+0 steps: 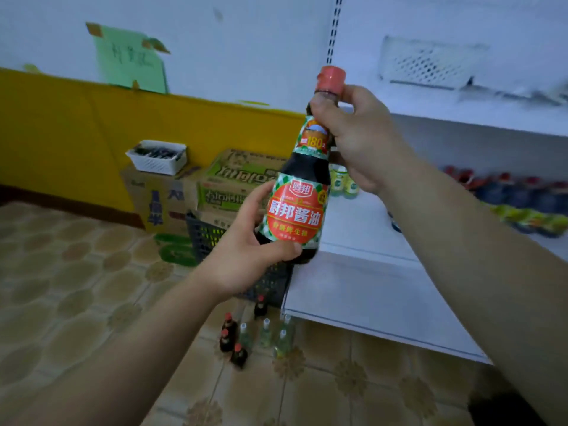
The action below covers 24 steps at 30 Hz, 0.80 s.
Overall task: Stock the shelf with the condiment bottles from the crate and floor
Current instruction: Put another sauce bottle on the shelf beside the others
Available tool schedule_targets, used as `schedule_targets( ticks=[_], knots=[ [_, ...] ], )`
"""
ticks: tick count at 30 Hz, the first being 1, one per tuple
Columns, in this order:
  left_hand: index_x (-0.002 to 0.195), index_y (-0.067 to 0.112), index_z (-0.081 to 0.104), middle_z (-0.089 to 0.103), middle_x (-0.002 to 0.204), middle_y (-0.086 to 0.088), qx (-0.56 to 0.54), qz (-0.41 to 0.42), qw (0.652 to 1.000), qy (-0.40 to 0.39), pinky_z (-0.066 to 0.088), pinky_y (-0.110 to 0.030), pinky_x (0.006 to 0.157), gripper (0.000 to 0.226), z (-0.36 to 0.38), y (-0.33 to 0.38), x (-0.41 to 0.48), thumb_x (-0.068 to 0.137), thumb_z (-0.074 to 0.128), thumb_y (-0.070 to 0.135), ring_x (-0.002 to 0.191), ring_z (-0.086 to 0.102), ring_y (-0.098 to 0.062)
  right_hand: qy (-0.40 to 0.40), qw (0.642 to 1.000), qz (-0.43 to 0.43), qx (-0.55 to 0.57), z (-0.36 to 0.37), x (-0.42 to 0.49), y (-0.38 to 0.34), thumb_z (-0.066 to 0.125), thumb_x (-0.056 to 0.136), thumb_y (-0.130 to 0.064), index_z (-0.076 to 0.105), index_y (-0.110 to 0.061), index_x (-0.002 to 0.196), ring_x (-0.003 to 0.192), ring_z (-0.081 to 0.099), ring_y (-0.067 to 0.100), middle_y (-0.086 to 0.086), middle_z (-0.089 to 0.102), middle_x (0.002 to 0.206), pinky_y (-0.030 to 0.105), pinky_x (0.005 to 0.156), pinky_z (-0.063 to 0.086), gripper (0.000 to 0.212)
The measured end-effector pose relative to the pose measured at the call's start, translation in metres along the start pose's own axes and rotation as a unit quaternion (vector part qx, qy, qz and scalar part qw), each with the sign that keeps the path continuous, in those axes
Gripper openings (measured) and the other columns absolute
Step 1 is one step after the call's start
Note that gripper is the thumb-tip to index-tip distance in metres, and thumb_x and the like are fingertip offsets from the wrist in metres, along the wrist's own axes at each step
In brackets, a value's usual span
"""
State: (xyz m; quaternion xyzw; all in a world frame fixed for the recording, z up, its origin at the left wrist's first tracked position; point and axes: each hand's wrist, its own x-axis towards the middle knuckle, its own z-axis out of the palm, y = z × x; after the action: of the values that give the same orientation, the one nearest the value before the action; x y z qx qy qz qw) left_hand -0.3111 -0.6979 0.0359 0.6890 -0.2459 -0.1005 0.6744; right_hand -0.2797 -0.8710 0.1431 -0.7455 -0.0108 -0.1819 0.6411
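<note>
1. The soy sauce bottle (302, 186) hangs upright, just left of the shelf (362, 290) edge.
2. Left hand (246, 256) fingers wrap its base; right hand (359, 133) fingers clasp its neck.
3. She should set it upright near the shelf's stocked bottles (522, 204).

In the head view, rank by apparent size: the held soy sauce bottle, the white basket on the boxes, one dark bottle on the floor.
1. Soy sauce bottle, though nearness inflates it.
2. White basket.
3. Dark floor bottle, likely the same kind, just farther away.
</note>
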Motion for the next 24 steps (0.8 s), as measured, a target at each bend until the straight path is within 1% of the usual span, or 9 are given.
schedule_targets(
  ticks=[3,5,8,10,13,16,18,22,24],
  knots=[
    [0.121,0.055,0.037,0.055,0.12,0.002,-0.008,0.029,1.0,-0.001,0.052,-0.016,0.076,0.081,0.054,0.018,0.013,0.063,0.077,0.014,0.1,0.062,-0.002,0.02,0.999,-0.026,-0.04,-0.057,-0.017,-0.019,0.062,0.09,-0.031,0.054,-0.031,0.106,0.083,0.066,0.014,-0.002,0.063,0.099,0.034,0.074,0.056,0.019],
    [0.123,0.053,0.037,0.054,0.123,-0.002,-0.011,0.044,0.999,-0.015,0.052,-0.021,0.08,0.083,0.092,0.025,0.022,0.064,0.078,0.014,0.102,0.063,-0.008,-0.004,0.996,-0.025,-0.086,-0.098,-0.032,-0.029,0.059,0.092,-0.033,0.048,-0.038,0.11,0.09,0.065,0.013,-0.006,0.062,0.099,0.033,0.078,0.056,0.022],
    [0.12,0.058,0.036,0.053,0.124,-0.002,-0.008,0.056,0.998,-0.04,0.053,-0.023,0.082,0.084,0.147,0.033,0.034,0.065,0.083,0.014,0.108,0.06,-0.012,-0.012,0.994,-0.015,-0.109,-0.156,-0.05,-0.038,0.055,0.095,-0.032,0.041,-0.043,0.116,0.095,0.064,0.014,-0.006,0.06,0.108,0.031,0.073,0.052,0.027],
    [0.115,0.061,0.033,0.051,0.123,0.001,0.003,0.064,0.996,-0.062,0.052,-0.019,0.08,0.085,0.18,0.037,0.041,0.066,0.083,0.013,0.11,0.057,-0.009,0.009,0.995,-0.017,-0.1,-0.189,-0.06,-0.04,0.054,0.096,-0.029,0.043,-0.039,0.119,0.093,0.064,0.012,-0.006,0.06,0.108,0.029,0.069,0.052,0.027],
    [0.114,0.062,0.029,0.049,0.121,0.01,0.028,0.058,0.993,-0.095,0.049,-0.016,0.083,0.085,0.219,0.036,0.052,0.066,0.082,0.015,0.111,0.053,-0.002,0.051,0.993,-0.021,-0.109,-0.231,-0.07,-0.031,0.055,0.094,-0.029,0.044,-0.033,0.13,0.092,0.065,0.011,-0.007,0.061,0.108,0.028,0.074,0.053,0.037],
    [0.116,0.054,0.028,0.054,0.112,0.016,0.035,0.03,0.989,-0.144,0.05,-0.009,0.074,0.083,0.246,0.02,0.065,0.074,0.076,0.001,0.091,0.06,0.01,0.069,0.992,-0.006,-0.104,-0.26,-0.074,-0.01,0.057,0.094,-0.025,0.045,-0.035,0.126,0.088,0.065,0.01,-0.009,0.063,0.101,0.026,0.076,0.052,0.036],
    [0.114,0.055,0.027,0.055,0.11,0.015,0.043,0.001,0.985,-0.166,0.052,-0.014,0.077,0.084,0.261,0.003,0.073,0.073,0.076,-0.001,0.088,0.063,0.008,0.064,0.992,0.021,-0.105,-0.274,-0.072,0.014,0.058,0.093,-0.024,0.046,-0.037,0.121,0.09,0.065,0.013,-0.006,0.065,0.101,0.029,0.079,0.052,0.033],
    [0.131,0.043,0.027,0.057,0.121,0.001,0.032,-0.069,0.978,-0.193,0.052,-0.035,0.092,0.091,0.279,-0.043,0.097,0.07,0.079,0.001,0.103,0.064,-0.011,0.058,0.991,0.068,-0.1,-0.291,-0.059,0.069,0.058,0.093,-0.019,0.049,-0.032,0.122,0.096,0.065,0.015,-0.003,0.065,0.105,0.035,0.086,0.052,0.033],
    [0.129,0.038,0.032,0.058,0.119,0.003,0.023,-0.093,0.976,-0.197,0.053,-0.031,0.09,0.081,0.286,-0.066,0.112,0.073,0.077,-0.001,0.102,0.063,-0.007,0.052,0.99,0.085,-0.102,-0.295,-0.048,0.094,0.058,0.093,-0.017,0.05,-0.034,0.118,0.099,0.064,0.015,-0.004,0.065,0.106,0.037,0.088,0.052,0.031]
  ],
)
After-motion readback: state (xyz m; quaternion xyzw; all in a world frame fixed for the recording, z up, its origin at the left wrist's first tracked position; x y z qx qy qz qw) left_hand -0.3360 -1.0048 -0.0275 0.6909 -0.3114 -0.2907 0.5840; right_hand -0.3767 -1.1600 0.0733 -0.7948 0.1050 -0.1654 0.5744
